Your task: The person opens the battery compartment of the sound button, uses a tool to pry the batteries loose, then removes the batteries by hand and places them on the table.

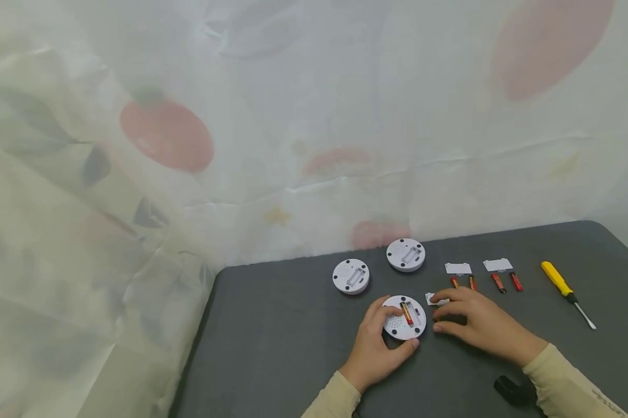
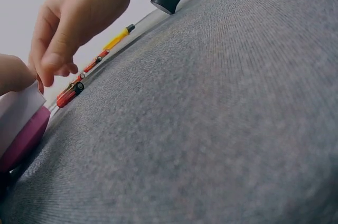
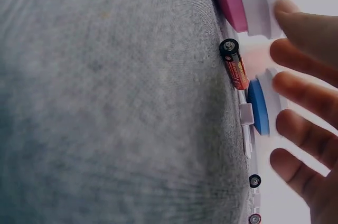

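Observation:
My left hand (image 1: 372, 347) grips a round white device (image 1: 397, 327) at its rim, the index finger lying over its face. One red-and-black battery (image 1: 406, 314) lies in the device's two-slot compartment; the other slot is bare. The wrist views show this device's pink side. Just right of it hovers my right hand (image 1: 478, 322), fingers loosely bent and apart, with nothing seen between them. Close by these fingers, a loose battery (image 3: 234, 65) lies on the table in the right wrist view. A white battery cover (image 1: 431, 299) is partly hidden behind the right hand.
Two more white devices (image 1: 351, 276) (image 1: 405, 255) stand behind, their battery slots bare. Farther right lie two white covers (image 1: 458, 268) (image 1: 498, 265) with several red batteries (image 1: 498, 283) before them. A yellow-handled screwdriver (image 1: 557, 280) lies near the grey table's (image 1: 272, 342) right side.

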Motion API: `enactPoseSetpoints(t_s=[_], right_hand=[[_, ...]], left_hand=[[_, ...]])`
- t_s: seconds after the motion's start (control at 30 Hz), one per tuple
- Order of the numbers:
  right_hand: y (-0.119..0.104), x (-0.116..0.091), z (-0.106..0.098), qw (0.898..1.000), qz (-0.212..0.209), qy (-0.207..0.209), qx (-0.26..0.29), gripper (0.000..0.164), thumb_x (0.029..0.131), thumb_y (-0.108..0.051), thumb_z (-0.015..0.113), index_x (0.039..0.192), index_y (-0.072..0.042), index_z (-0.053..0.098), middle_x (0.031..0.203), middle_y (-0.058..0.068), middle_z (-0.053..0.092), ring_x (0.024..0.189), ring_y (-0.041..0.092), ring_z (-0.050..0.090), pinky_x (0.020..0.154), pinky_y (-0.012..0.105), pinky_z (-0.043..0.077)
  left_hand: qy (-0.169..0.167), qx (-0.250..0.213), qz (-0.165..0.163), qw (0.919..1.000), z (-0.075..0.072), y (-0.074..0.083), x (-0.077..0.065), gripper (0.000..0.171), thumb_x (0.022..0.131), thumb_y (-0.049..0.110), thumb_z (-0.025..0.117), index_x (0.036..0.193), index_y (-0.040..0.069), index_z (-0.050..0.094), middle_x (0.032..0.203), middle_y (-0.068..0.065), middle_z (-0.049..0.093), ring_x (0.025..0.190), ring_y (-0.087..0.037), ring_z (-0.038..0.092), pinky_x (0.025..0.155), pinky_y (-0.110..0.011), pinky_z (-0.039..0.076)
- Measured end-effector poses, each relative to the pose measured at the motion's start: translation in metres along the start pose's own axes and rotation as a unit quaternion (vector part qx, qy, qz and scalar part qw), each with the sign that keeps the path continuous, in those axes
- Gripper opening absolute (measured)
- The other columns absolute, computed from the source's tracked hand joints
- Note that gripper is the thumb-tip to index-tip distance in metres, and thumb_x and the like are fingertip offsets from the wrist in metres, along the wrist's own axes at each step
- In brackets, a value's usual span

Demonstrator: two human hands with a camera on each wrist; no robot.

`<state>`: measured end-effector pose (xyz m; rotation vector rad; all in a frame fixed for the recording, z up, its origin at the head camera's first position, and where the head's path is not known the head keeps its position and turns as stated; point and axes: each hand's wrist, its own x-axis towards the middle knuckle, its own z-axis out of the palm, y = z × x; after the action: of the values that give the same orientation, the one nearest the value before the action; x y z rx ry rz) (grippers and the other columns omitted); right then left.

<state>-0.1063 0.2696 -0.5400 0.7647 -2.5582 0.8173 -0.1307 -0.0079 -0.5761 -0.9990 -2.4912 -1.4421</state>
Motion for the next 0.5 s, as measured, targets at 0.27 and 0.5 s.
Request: enactPoseSetpoints(t_s=[0.27,0.5], right_hand=[[-0.015,0.006,0.002,0.998,0.014,0.034,0.049,0.04,0.087,-0.012,0.093,0.122,-0.024,0.078,0.133,0.0,0.071,0.12,0.016,0.067,0.1,0.009,0.044],[-0.029,0.008,0.012,0.997,-0.031,0.033,0.063,0.054,0.084,-0.008,0.094,0.134,-0.016,0.076,0.137,0.002,0.071,0.126,0.021,0.066,0.112,0.009,0.036]], left_hand=[[-0.017,-0.021,0.011,0.9996,-0.002,-0.001,0.001,0.053,0.09,0.029,0.091,0.132,0.018,0.06,0.156,-0.01,0.054,0.138,-0.021,0.057,0.114,-0.041,0.049],[-0.054,-0.04,0.021,0.9975,-0.003,0.0,0.002,0.06,0.09,0.031,0.093,0.134,0.019,0.054,0.157,0.0,0.054,0.14,-0.014,0.056,0.116,-0.036,0.047]])
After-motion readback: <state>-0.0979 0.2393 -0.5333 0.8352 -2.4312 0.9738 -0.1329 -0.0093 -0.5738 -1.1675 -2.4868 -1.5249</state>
